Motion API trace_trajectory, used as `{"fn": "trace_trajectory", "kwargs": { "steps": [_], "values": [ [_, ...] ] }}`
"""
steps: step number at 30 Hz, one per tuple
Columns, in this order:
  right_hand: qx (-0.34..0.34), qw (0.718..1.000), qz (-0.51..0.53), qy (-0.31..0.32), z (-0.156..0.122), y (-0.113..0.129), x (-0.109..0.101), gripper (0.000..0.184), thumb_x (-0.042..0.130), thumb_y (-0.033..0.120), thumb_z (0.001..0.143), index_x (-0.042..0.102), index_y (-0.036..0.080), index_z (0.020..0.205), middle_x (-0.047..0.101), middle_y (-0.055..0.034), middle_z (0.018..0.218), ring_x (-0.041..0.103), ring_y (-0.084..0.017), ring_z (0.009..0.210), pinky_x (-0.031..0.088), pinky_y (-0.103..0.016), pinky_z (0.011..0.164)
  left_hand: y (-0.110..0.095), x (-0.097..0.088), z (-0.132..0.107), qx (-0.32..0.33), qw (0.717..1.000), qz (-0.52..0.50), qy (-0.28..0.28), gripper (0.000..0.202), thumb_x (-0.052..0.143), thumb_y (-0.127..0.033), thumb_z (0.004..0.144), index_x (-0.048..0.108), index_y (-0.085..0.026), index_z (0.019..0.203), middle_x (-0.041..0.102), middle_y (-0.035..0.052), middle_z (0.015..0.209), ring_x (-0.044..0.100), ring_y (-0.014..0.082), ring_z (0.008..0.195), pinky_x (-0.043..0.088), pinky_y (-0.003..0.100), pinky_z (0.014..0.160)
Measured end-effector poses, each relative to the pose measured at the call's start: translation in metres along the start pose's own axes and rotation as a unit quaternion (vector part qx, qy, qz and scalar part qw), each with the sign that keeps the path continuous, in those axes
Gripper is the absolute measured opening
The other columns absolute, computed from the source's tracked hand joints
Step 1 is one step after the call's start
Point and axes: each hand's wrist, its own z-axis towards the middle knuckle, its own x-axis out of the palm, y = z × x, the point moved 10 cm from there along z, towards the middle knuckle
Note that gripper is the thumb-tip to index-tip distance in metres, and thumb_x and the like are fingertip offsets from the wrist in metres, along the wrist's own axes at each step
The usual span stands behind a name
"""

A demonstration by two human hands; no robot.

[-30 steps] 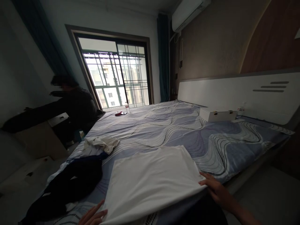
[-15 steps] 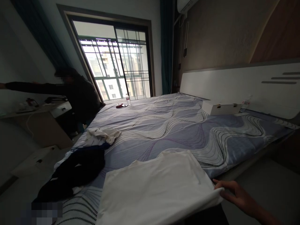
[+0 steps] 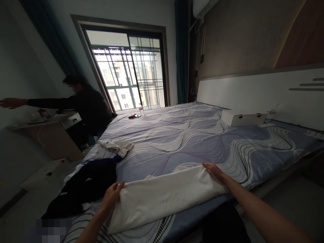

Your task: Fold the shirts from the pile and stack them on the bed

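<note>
A white cloth garment [image 3: 167, 195] lies folded into a long strip across the near part of the bed. My left hand [image 3: 112, 195] grips its far left corner, thumb and fingers closed on the fabric. At the far right corner, my right hand [image 3: 214, 170] pinches the same garment. Just left of my left hand is a heap of black clothing [image 3: 88, 184]. Behind that heap sits a crumpled cream and white garment [image 3: 113, 147].
The bed [image 3: 162, 141] has a wavy-patterned cover. A white box [image 3: 243, 118] and a clear bottle [image 3: 272, 112] stand by the headboard [image 3: 253, 91]. Another bottle [image 3: 141, 109] stands at the far edge. A person [image 3: 88, 104] in dark clothing reaches left over a desk [image 3: 53, 135].
The garment's near edge has been folded over toward the far side, making it narrower. My left hand has come into view; my right hand has moved from the near right corner to the far one.
</note>
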Motion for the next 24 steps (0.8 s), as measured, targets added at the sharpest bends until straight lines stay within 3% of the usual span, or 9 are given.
{"fn": "trace_trajectory", "kwargs": {
  "steps": [3,5,8,11,14,18,21,23,24],
  "values": [
    [0.042,0.993,0.062,0.096,0.006,-0.016,0.021,0.042,0.074,0.057,0.063,0.065,0.018,0.075,0.070,-0.0047,0.074,0.066,-0.023,0.073,0.053,-0.033,0.070,0.027,0.017,0.012,-0.065,0.997,-0.027,0.045,0.037,0.082,-0.048,0.054,0.067,-0.017,0.068,0.070,0.0064,0.067,0.069,0.0269,0.076,0.053,0.031,0.063],
    [0.077,0.984,0.103,0.120,0.009,-0.031,0.026,0.043,0.081,0.047,0.055,0.069,0.016,0.082,0.074,-0.0065,0.080,0.069,-0.025,0.078,0.054,-0.034,0.073,0.045,0.021,0.013,-0.111,0.989,-0.082,0.054,0.031,0.083,-0.038,0.058,0.069,-0.016,0.075,0.071,0.0056,0.067,0.069,0.0245,0.073,0.054,0.030,0.063],
    [0.073,0.986,0.127,0.082,0.019,-0.041,0.021,0.042,0.080,0.046,0.056,0.070,0.016,0.083,0.076,-0.0083,0.085,0.069,-0.025,0.079,0.054,-0.034,0.074,0.064,0.025,0.014,-0.162,0.969,-0.181,0.041,0.025,0.078,-0.030,0.068,0.070,-0.015,0.087,0.071,0.0040,0.067,0.068,0.0194,0.065,0.054,0.028,0.060],
    [0.035,0.989,0.141,0.041,0.030,-0.037,0.018,0.041,0.074,0.051,0.064,0.070,0.017,0.086,0.076,-0.0100,0.089,0.069,-0.024,0.079,0.054,-0.033,0.074,0.068,0.030,0.017,-0.176,0.955,-0.236,0.031,0.024,0.075,-0.027,0.072,0.068,-0.016,0.092,0.070,0.0022,0.066,0.066,0.0168,0.059,0.053,0.027,0.057],
    [0.017,0.996,0.087,0.005,0.040,-0.033,0.016,0.040,0.069,0.051,0.069,0.069,0.016,0.089,0.077,-0.0124,0.093,0.070,-0.025,0.082,0.055,-0.034,0.074,0.064,0.029,0.020,-0.161,0.962,-0.220,0.018,0.021,0.072,-0.027,0.075,0.066,-0.017,0.092,0.069,0.0017,0.067,0.066,0.0164,0.058,0.054,0.028,0.058],
    [0.019,1.000,0.006,-0.016,0.052,-0.031,0.012,0.035,0.064,0.043,0.076,0.071,0.014,0.093,0.076,-0.0135,0.098,0.070,-0.028,0.090,0.055,-0.037,0.082,0.057,0.011,0.026,-0.129,0.984,-0.116,-0.034,0.022,0.067,-0.033,0.077,0.066,-0.016,0.091,0.071,0.0043,0.072,0.070,0.0202,0.067,0.058,0.033,0.066],
    [0.026,0.996,-0.065,-0.055,0.051,-0.019,0.009,0.040,0.065,0.032,0.074,0.071,0.010,0.108,0.073,-0.0188,0.111,0.064,-0.036,0.110,0.046,-0.047,0.100,0.043,0.002,0.022,-0.112,0.989,-0.058,-0.082,0.033,0.068,-0.032,0.075,0.067,-0.012,0.102,0.073,0.0139,0.096,0.070,0.0308,0.097,0.056,0.044,0.088],
    [0.001,0.988,-0.127,-0.091,0.038,0.004,0.021,0.054,0.062,0.026,0.077,0.063,0.009,0.128,0.062,-0.0217,0.133,0.050,-0.039,0.130,0.029,-0.052,0.114,0.013,0.008,0.011,-0.026,0.990,0.028,-0.134,0.046,0.063,-0.031,0.079,0.063,-0.011,0.120,0.065,0.0205,0.123,0.057,0.0371,0.125,0.043,0.053,0.107],
    [-0.026,0.981,-0.161,-0.100,0.027,0.021,0.036,0.060,0.058,0.024,0.081,0.056,0.010,0.139,0.053,-0.0205,0.145,0.040,-0.038,0.139,0.019,-0.052,0.119,-0.010,0.020,0.001,0.050,0.984,0.085,-0.150,0.049,0.058,-0.032,0.083,0.060,-0.012,0.128,0.058,0.0210,0.135,0.048,0.0372,0.135,0.036,0.054,0.113]
  ]
}}
